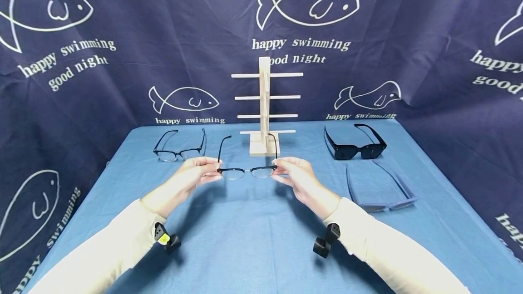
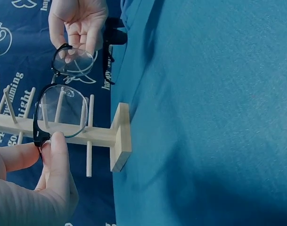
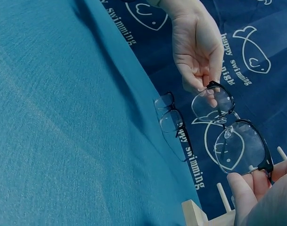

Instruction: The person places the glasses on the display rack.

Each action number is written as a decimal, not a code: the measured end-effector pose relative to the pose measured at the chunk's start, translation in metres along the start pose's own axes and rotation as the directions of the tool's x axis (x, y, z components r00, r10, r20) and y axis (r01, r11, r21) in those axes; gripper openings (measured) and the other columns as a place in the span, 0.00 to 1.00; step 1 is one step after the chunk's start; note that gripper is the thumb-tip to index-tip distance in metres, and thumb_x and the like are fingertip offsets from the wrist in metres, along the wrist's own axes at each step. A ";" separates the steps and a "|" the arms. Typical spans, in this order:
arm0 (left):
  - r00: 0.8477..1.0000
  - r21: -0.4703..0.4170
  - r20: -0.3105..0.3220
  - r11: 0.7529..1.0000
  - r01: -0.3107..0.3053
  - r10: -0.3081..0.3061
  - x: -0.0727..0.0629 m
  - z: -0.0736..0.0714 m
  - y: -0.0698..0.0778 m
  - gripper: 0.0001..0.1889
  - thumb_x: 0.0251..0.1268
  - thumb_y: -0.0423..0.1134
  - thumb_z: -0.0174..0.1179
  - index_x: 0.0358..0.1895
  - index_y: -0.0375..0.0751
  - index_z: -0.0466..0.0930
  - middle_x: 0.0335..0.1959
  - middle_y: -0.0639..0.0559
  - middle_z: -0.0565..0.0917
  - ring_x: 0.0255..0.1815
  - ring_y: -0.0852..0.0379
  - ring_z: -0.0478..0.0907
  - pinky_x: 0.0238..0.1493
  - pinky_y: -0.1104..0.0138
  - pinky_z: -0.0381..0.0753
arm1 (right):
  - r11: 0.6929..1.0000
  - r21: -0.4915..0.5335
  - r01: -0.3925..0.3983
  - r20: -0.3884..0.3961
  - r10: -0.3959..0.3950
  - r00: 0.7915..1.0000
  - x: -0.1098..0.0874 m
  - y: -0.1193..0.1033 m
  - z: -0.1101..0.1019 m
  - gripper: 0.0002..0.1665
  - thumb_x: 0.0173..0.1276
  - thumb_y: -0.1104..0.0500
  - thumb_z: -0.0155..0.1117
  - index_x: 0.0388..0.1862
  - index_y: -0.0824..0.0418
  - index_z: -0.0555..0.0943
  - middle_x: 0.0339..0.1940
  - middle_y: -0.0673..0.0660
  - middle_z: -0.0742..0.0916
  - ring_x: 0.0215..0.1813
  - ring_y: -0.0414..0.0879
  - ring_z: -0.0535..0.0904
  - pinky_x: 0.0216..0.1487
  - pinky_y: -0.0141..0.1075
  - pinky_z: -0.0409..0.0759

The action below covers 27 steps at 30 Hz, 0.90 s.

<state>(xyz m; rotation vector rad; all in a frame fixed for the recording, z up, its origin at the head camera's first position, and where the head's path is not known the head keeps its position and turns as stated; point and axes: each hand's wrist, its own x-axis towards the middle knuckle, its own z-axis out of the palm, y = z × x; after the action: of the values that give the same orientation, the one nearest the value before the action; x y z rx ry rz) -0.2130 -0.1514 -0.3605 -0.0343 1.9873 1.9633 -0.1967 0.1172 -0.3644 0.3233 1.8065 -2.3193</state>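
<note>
Between both hands, a pair of black half-rim eyeglasses [image 1: 247,170] is held up level, its temples unfolded and pointing away. My left hand [image 1: 195,173] pinches the left hinge corner between thumb and fingers. At the opposite corner my right hand [image 1: 297,175] does the same. Clear lenses and a thin metal bridge show in both wrist views, where the eyeglasses [image 2: 63,108] hang in front of the wooden rack. Just beyond them stands that pale wooden display rack [image 1: 264,99], with several horizontal pegs on an upright post and a square base.
Another pair of dark-framed glasses [image 1: 178,153] lies unfolded at the left on the blue cloth [image 1: 245,248]. On the right are black sunglasses [image 1: 359,151] and, nearer, a blue-framed pair [image 1: 380,206]. A dark fish-print curtain [image 1: 196,26] hangs behind and along the sides.
</note>
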 end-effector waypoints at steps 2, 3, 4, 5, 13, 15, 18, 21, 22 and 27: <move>1.000 0.001 -0.005 1.000 -0.004 0.004 0.001 0.001 0.003 0.20 0.69 0.26 0.52 0.61 0.20 0.66 0.46 0.49 0.81 0.36 0.60 0.83 0.49 0.70 0.86 | 1.000 0.012 -0.002 0.005 0.002 1.000 0.001 -0.001 0.000 0.05 0.67 0.68 0.59 0.40 0.69 0.79 0.22 0.52 0.83 0.28 0.42 0.82 0.43 0.34 0.89; 1.000 0.000 -0.008 1.000 -0.007 0.007 0.001 0.001 0.005 0.19 0.69 0.25 0.51 0.61 0.19 0.66 0.47 0.47 0.80 0.36 0.60 0.83 0.49 0.70 0.86 | 1.000 0.018 -0.002 0.006 0.002 1.000 0.001 -0.002 0.000 0.05 0.67 0.69 0.59 0.40 0.69 0.79 0.21 0.52 0.83 0.28 0.42 0.82 0.43 0.34 0.89; 1.000 0.004 -0.008 1.000 -0.010 0.010 0.001 0.002 0.006 0.19 0.69 0.25 0.51 0.61 0.19 0.66 0.49 0.46 0.80 0.36 0.60 0.83 0.49 0.71 0.86 | 1.000 0.024 -0.001 0.006 0.001 1.000 0.001 -0.002 0.000 0.05 0.67 0.69 0.59 0.40 0.69 0.79 0.21 0.52 0.83 0.28 0.42 0.82 0.42 0.33 0.89; 1.000 0.005 -0.009 1.000 -0.011 0.011 0.002 0.002 0.007 0.19 0.69 0.25 0.51 0.61 0.19 0.66 0.51 0.44 0.79 0.36 0.60 0.83 0.49 0.71 0.86 | 1.000 0.029 0.000 0.006 0.000 1.000 0.002 -0.003 0.000 0.05 0.67 0.69 0.59 0.40 0.68 0.79 0.21 0.52 0.83 0.28 0.42 0.82 0.42 0.33 0.89; 1.000 0.030 -0.022 1.000 0.001 -0.001 0.008 0.007 0.011 0.19 0.70 0.27 0.53 0.61 0.20 0.67 0.57 0.38 0.77 0.36 0.62 0.82 0.51 0.70 0.86 | 0.998 0.069 0.002 -0.016 -0.001 1.000 0.005 -0.004 -0.003 0.04 0.67 0.69 0.59 0.40 0.67 0.78 0.21 0.53 0.82 0.28 0.42 0.82 0.43 0.34 0.89; 1.000 0.022 -0.025 1.000 0.006 -0.006 0.011 0.010 0.013 0.19 0.70 0.27 0.53 0.61 0.21 0.67 0.57 0.38 0.77 0.36 0.62 0.82 0.51 0.70 0.86 | 0.997 0.079 0.006 -0.023 -0.004 1.000 0.006 -0.004 -0.005 0.03 0.67 0.70 0.58 0.39 0.67 0.78 0.21 0.52 0.82 0.28 0.42 0.81 0.43 0.34 0.89; 0.999 0.001 -0.031 1.000 0.010 -0.010 0.016 0.013 0.016 0.20 0.70 0.28 0.54 0.61 0.21 0.67 0.56 0.39 0.78 0.36 0.61 0.82 0.52 0.69 0.85 | 0.996 0.093 0.003 -0.026 -0.001 1.000 0.009 -0.005 -0.009 0.03 0.68 0.69 0.58 0.35 0.64 0.79 0.20 0.52 0.83 0.28 0.43 0.81 0.43 0.35 0.89; 0.999 -0.004 -0.031 1.000 0.007 -0.007 0.021 0.016 0.018 0.21 0.69 0.29 0.56 0.61 0.21 0.68 0.49 0.45 0.81 0.34 0.62 0.82 0.51 0.69 0.86 | 0.995 0.103 0.002 -0.021 0.000 1.000 0.011 -0.008 -0.012 0.08 0.68 0.69 0.58 0.30 0.61 0.80 0.19 0.52 0.83 0.28 0.43 0.82 0.44 0.35 0.89; 0.999 -0.006 -0.033 1.000 0.006 -0.006 0.022 0.017 0.019 0.21 0.69 0.29 0.56 0.61 0.21 0.68 0.47 0.47 0.81 0.34 0.62 0.82 0.51 0.69 0.86 | 0.994 0.106 0.001 -0.020 0.001 1.000 0.012 -0.009 -0.013 0.07 0.68 0.69 0.58 0.32 0.61 0.80 0.19 0.52 0.83 0.28 0.43 0.82 0.44 0.34 0.89; 0.999 -0.021 -0.046 1.000 0.007 -0.008 0.028 0.022 0.021 0.21 0.67 0.29 0.57 0.61 0.23 0.70 0.43 0.51 0.82 0.33 0.63 0.82 0.52 0.68 0.86 | 0.994 0.113 0.000 -0.011 0.002 1.000 0.014 -0.015 -0.018 0.05 0.69 0.68 0.57 0.35 0.64 0.81 0.19 0.52 0.83 0.29 0.43 0.82 0.46 0.34 0.88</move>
<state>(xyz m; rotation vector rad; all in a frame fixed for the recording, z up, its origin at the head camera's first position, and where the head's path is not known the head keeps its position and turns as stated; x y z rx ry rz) -0.2394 -0.1226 -0.3466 -0.0933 1.9925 1.9955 -0.2127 0.1383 -0.3585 0.3534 1.6824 -2.4293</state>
